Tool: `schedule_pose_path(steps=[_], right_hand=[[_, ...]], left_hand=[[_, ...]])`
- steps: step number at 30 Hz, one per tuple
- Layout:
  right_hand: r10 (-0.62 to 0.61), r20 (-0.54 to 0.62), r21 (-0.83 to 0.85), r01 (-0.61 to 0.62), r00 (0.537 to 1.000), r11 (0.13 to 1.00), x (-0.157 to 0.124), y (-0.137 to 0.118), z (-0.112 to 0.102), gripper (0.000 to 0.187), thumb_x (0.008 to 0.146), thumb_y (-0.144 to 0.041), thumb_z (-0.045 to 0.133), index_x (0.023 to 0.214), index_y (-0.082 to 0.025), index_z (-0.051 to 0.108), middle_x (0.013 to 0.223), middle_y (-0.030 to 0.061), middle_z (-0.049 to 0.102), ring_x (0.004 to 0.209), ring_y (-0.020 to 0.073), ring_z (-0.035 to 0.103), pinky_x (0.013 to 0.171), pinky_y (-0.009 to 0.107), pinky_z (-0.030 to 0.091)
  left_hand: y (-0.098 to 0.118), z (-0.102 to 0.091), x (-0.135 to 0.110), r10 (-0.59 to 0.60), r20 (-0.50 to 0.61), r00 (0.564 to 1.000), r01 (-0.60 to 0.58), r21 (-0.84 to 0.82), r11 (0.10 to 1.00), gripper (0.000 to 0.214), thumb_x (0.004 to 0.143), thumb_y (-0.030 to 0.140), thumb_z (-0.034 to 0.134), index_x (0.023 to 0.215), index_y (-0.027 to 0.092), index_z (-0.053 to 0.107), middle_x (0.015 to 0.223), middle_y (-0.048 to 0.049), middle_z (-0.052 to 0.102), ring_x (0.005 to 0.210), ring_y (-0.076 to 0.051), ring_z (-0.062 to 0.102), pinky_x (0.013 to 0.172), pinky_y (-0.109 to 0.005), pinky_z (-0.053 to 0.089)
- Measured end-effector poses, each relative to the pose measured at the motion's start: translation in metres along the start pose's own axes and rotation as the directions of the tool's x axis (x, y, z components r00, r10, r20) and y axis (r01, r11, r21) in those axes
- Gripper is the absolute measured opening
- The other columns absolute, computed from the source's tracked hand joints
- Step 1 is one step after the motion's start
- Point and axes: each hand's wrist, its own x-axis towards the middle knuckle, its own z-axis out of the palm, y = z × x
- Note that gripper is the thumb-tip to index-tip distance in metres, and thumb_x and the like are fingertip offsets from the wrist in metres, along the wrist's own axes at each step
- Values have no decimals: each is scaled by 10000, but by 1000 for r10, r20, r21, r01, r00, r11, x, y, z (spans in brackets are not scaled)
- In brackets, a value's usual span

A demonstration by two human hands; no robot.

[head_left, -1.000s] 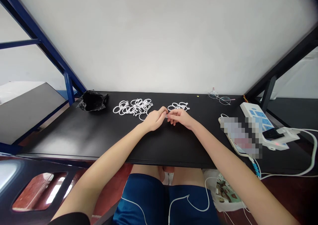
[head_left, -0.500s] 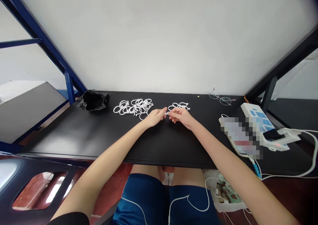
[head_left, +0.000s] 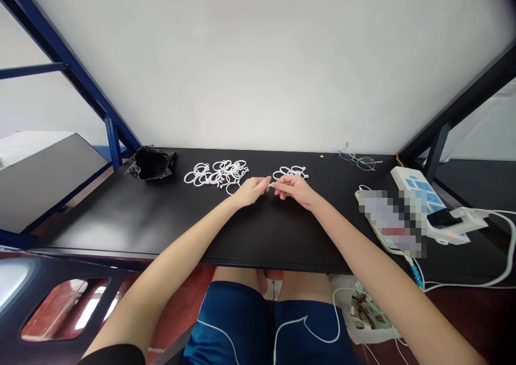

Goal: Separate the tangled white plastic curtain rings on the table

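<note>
Above the middle of the black tabletop (head_left: 173, 220), my left hand (head_left: 252, 191) and my right hand (head_left: 295, 188) meet with their fingertips close together. Both are closed in a pinch on a small white piece (head_left: 272, 184) between them, mostly covered by the fingers; it looks like a bit of white cord. Left of my hands lies a pile of white cord loops (head_left: 217, 174) with small knobs on them. Behind my right hand is a smaller group of the same white loops (head_left: 288, 171), partly hidden by it.
A crumpled black plastic bag (head_left: 152, 163) stands opened at the back left. Glasses (head_left: 365, 163) lie at the back right. Further right are a phone (head_left: 387, 222) with a cable and a white power strip (head_left: 419, 187) with a plugged-in charger. A wall rises behind the table.
</note>
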Motion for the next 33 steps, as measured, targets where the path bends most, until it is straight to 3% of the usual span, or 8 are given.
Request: schedule_pose_path(steps=[10, 14, 17, 20, 23, 25, 30, 33], right_hand=[[-46, -62, 12, 47, 997, 999, 1, 4, 2, 325, 655, -411, 806, 869, -194, 694, 706, -1, 676, 543, 88, 574, 487, 208, 484], [-70, -94, -7, 70, 993, 998, 1, 2, 2, 309, 641, -406, 807, 825, -181, 700, 710, 11, 682, 533, 88, 564, 477, 212, 479], [-93, -226, 3, 96, 970, 995, 2, -1, -3, 319, 626, -421, 806, 800, -179, 694, 735, 22, 689, 518, 87, 553, 471, 222, 479], [-151, -431, -40, 149, 890, 988, 3, -3, -14, 330, 630, -434, 797, 801, -175, 685, 641, 11, 644, 521, 104, 556, 478, 231, 480], [-223, -572, -169, 153, 790, 974, 4, 1, -29, 351, 610, -441, 801, 787, -168, 671, 656, 33, 650, 541, 141, 590, 474, 257, 481], [-268, -590, -265, 131, 762, 955, 5, 4, -37, 342, 633, -451, 773, 800, -171, 670, 681, 50, 668, 551, 169, 612, 489, 286, 494], [-348, -591, -468, 43, 728, 883, 4, 12, -41, 233, 677, -393, 693, 760, -175, 677, 657, 52, 682, 545, 187, 622, 536, 310, 508], [-358, -592, -502, 18, 722, 865, 3, 12, -38, 196, 689, -363, 658, 750, -178, 674, 702, 55, 705, 523, 173, 613, 546, 306, 506]], left_hand=[[0, 0, 1, 15, 10, 1000, -14, -55, 998, 508, 923, 585, 342, 750, 155, 550, 496, 48, 389, 397, -81, 401, 373, -205, 392], [1, 0, 1, 29, 49, 998, -24, -91, 996, 532, 912, 629, 349, 848, 144, 560, 559, 24, 510, 391, -78, 471, 370, -190, 401], [3, -1, 2, 26, -16, 1000, -28, -152, 988, 493, 913, 620, 359, 1004, 168, 535, 742, -10, 598, 462, -88, 553, 375, -187, 430], [3, -9, 6, 29, -178, 984, -62, -183, 981, 391, 933, 532, 384, 1075, 189, 507, 888, -34, 616, 546, -87, 594, 416, -187, 467], [1, -24, 10, 51, -330, 943, -114, -174, 978, 276, 914, 417, 454, 1048, 182, 509, 918, -40, 613, 609, -93, 603, 469, -198, 492], [-4, -35, 12, 84, -431, 899, -151, -124, 981, 222, 881, 345, 496, 1028, 181, 524, 927, -44, 621, 678, -111, 617, 514, -209, 503], [-21, -59, 14, 254, -666, 702, -140, 220, 965, 127, 812, 202, 501, 893, 179, 596, 864, -42, 657, 807, -158, 620, 636, -245, 479], [-28, -67, 14, 328, -699, 636, -119, 331, 936, 135, 801, 171, 476, 851, 177, 601, 845, -39, 658, 766, -161, 602, 675, -277, 469]])
